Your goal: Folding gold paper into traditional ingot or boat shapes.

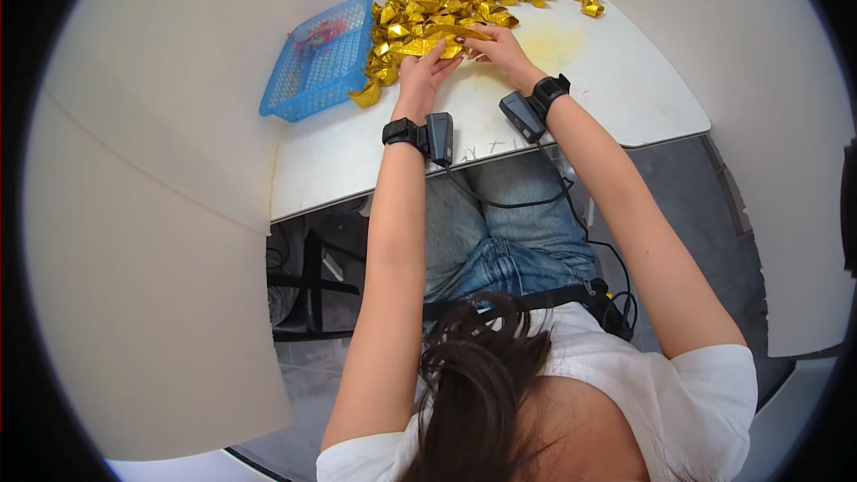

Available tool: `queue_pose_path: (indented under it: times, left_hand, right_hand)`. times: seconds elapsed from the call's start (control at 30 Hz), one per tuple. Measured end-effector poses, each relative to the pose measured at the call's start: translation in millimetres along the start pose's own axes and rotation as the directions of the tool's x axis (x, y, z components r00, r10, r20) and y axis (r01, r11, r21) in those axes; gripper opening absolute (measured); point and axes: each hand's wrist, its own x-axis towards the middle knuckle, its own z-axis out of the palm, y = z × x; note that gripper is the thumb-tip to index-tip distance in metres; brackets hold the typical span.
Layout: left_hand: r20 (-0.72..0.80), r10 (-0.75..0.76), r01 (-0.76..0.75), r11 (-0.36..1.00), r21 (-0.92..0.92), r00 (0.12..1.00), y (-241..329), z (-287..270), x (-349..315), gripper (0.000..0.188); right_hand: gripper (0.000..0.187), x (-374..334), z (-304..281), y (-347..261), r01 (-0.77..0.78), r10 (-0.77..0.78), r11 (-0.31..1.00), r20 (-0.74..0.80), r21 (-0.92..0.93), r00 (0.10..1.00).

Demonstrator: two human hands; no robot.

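Both my hands hold one folded piece of gold foil paper (427,46) over the far part of the white table. My left hand (423,77) supports it from the near left, thumb up against the foil and the other fingers beneath. On its right end, my right hand (502,49) pinches it; some of those fingertips are hidden. Right behind the held piece spreads a heap of folded gold paper ingots (446,7), several of them overlapping.
A blue plastic basket (312,107) with something reddish inside stands left of the ingots. The white table (625,80) has a yellowish stain. Pale partitions (161,170) rise on both sides. Dark sensor boxes (439,138) are strapped to my wrists, with black cables hanging over my lap.
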Motion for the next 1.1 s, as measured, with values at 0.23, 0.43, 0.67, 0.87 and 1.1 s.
queue_pose_path:
  times: [0.23,0.43,0.67,0.87,1.1]
  left_hand:
    - [0.022,-0.011,0.008,0.994,0.108,1.0,0,-3,-6,0.027]
    - [0.028,-0.012,0.009,0.996,0.093,1.0,2,-3,-12,0.027]
    - [0.006,-0.008,0.008,1.0,0.008,1.0,4,-8,-15,0.029]
    - [0.048,-0.071,0.077,0.985,-0.153,0.996,7,-8,-16,0.038]
    - [-0.097,-0.018,0.021,0.999,0.026,0.995,6,-8,-19,0.035]
  right_hand:
    - [0.029,-6,3,-4,0.084,-0.085,0.993,-0.016,-0.079,0.996]
    - [0.026,-9,2,-7,0.128,-0.123,0.989,0.07,-0.068,0.99]
    - [0.023,-13,5,-11,0.111,-0.103,0.993,0.155,-0.042,0.983]
    - [0.026,-11,2,-7,0.122,-0.112,0.992,0.22,-0.034,0.969]
    - [0.027,-14,8,-10,0.112,-0.069,0.985,0.296,-0.131,0.953]
